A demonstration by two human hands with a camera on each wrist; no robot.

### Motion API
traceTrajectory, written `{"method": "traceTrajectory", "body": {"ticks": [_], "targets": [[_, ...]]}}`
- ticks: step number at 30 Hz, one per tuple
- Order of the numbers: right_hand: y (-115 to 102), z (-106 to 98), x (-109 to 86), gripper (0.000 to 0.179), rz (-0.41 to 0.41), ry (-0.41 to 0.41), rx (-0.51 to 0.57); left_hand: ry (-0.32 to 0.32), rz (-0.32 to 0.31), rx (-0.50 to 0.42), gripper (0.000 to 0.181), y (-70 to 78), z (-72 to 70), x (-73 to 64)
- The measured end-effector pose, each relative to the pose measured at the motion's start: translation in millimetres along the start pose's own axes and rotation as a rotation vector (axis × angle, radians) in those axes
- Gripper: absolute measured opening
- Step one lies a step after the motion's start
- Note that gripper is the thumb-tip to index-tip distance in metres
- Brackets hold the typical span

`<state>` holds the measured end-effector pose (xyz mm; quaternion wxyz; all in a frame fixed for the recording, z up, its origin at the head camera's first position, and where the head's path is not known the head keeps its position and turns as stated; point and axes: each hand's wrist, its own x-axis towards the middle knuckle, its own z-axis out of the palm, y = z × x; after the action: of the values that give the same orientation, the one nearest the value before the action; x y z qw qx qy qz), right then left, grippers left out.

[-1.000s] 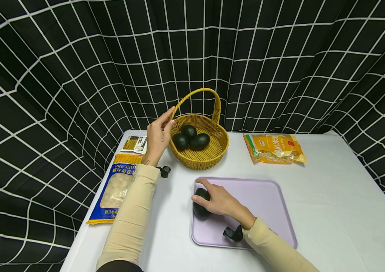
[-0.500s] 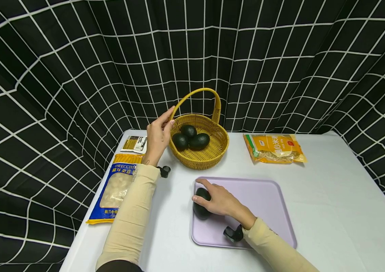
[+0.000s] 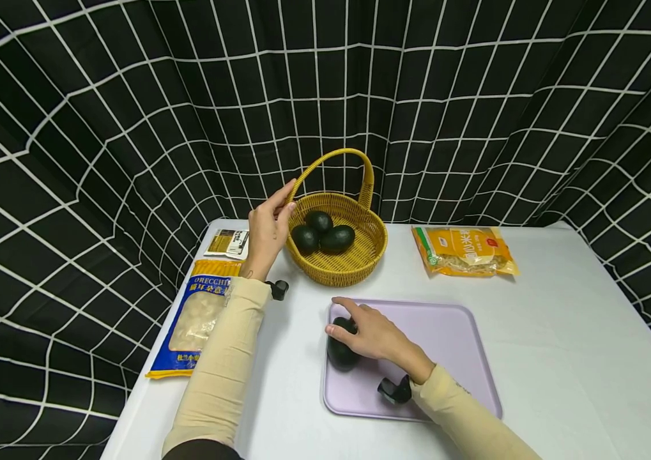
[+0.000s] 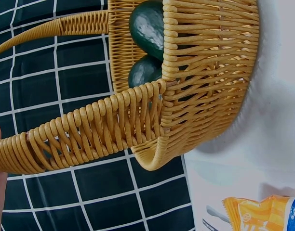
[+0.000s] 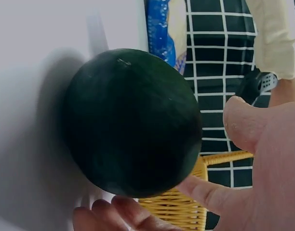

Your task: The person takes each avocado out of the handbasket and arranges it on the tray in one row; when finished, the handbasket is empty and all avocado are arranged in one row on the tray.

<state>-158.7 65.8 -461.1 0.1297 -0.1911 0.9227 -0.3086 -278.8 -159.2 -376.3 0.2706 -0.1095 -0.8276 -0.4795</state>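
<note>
Black gridded curtains (image 3: 463, 121) behind and beside a white table (image 3: 566, 332) suggest a studio-like booth.

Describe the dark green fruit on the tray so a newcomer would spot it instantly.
On the white table, find the pale purple tray, nearer the viewer than the yellow wicker basket. Just inside the tray's left edge lies a smooth, dark green, oval fruit. It is the only fruit on the tray; its three lookalikes sit together in the basket.
</note>
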Motion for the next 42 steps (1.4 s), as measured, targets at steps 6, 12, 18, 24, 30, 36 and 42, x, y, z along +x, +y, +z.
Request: {"method": "traceTrajectory", "body": {"ticks": [6,12,18,24,30,36,42], "targets": [[-1,-7,4.5,0.065,-0.032,0.028,-0.018,-0.003,0.004,0.005,0.042,-1.1,-1.6,-0.4],[-1,-17,9.2,0.063,-0.056,0.062,-0.02,0.002,0.009,0.011,0.042,-3.5,-2.1,0.0],[-1,-30,16.2,0.054,-0.118,0.137,-0.007,0.003,-0.006,0.01,0.043,-4.6,-2.1,-0.3],[-3,-46,25.0,0.051,-0.134,0.189,-0.019,-0.001,-0.009,0.012,0.041,-4.1,-2.8,-0.5],[-6,-61,38.1,0.049,-0.147,0.239,-0.041,-0.004,-0.012,0.005,0.044,-4.0,-2.6,-0.8],[-10,-74,51.8,0.044,-0.16,0.259,-0.058,-0.013,-0.016,-0.004,0.043,-2.6,-2.2,-1.1],[-9,-88,67.3,0.043,-0.164,0.256,-0.07,-0.013,-0.004,-0.011,0.042,-1.2,-0.7,-0.2]]}}
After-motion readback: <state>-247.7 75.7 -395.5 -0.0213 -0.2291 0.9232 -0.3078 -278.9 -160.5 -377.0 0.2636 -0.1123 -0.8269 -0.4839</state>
